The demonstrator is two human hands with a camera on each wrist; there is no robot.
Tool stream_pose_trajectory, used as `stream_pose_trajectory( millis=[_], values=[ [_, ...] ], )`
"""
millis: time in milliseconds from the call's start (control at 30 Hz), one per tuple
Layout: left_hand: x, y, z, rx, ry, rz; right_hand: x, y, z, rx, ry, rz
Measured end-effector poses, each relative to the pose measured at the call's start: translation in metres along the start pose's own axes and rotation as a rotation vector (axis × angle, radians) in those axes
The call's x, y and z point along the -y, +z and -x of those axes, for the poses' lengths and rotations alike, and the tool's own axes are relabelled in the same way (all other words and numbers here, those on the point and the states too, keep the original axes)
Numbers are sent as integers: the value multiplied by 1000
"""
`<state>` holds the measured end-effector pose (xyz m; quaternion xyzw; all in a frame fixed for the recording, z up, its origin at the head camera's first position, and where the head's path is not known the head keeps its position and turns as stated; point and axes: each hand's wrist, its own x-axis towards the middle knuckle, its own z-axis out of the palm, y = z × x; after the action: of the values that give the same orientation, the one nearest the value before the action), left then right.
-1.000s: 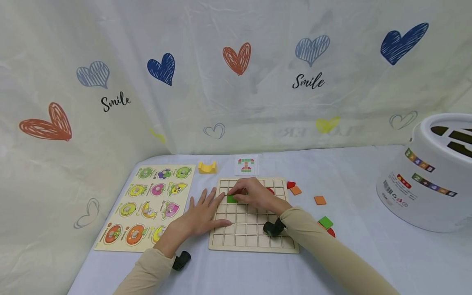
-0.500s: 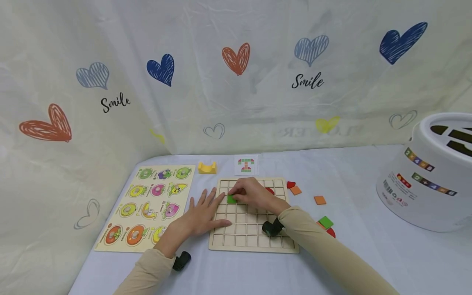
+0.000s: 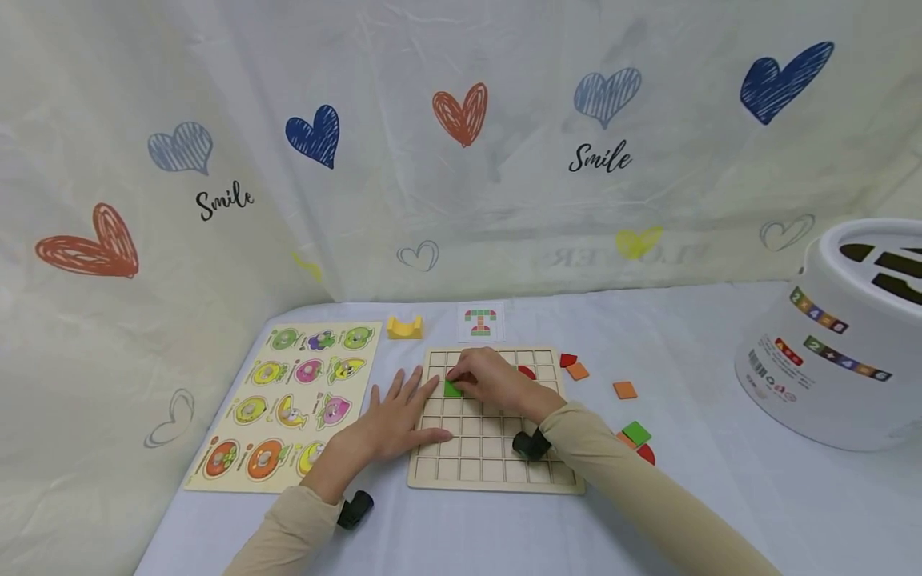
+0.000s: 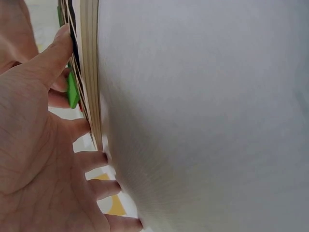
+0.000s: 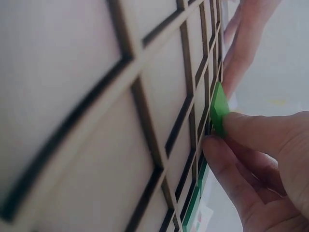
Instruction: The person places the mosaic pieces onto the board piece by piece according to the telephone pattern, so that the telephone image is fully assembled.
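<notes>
A wooden grid board (image 3: pixel 497 486) lies on the table. My right hand (image 3: pixel 497 380) is over its upper left part, thumb and forefinger pinching a green square tile (image 3: pixel 452 390). In the right wrist view the green tile (image 5: pixel 219 108) stands tilted against the grid, with the thumb on it. My left hand (image 3: pixel 392 424) lies with fingers spread at the board's left side, its thumb and forefinger touching the edge. Other green tiles (image 5: pixel 192 210) sit in the grid in the right wrist view. A red piece (image 3: pixel 527 373) shows on the board past my right hand.
Right of the board lie orange tiles (image 3: pixel 625 390), a green tile (image 3: pixel 637 434) and red pieces (image 3: pixel 568 360). Behind it are a pattern card (image 3: pixel 481 322) and a yellow block (image 3: pixel 405 328). A fruit puzzle board (image 3: pixel 245 448) lies left; a white bucket (image 3: pixel 807 376) stands right.
My right hand has shifted very slightly over the same grid cell, with the green tile barely moving. The left hand has stayed in place.
</notes>
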<state>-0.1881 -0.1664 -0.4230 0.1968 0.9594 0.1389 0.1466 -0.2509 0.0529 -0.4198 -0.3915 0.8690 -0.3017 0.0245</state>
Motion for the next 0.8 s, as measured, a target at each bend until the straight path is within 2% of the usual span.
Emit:
stream_pose_trajectory(
  millis=[200, 467, 633, 800],
  values=[
    [0, 0, 0, -1, -3, -6, 1, 1, 2, 3, -14, 50],
    [0, 1, 1, 0, 3, -6, 3, -5, 13, 29, -27, 37],
    [-1, 2, -1, -4, -2, 0, 5, -26, 34, 54, -42, 26],
    [0, 2, -1, -3, -6, 5, -6, -53, 64, 88, -54, 22]
  ],
)
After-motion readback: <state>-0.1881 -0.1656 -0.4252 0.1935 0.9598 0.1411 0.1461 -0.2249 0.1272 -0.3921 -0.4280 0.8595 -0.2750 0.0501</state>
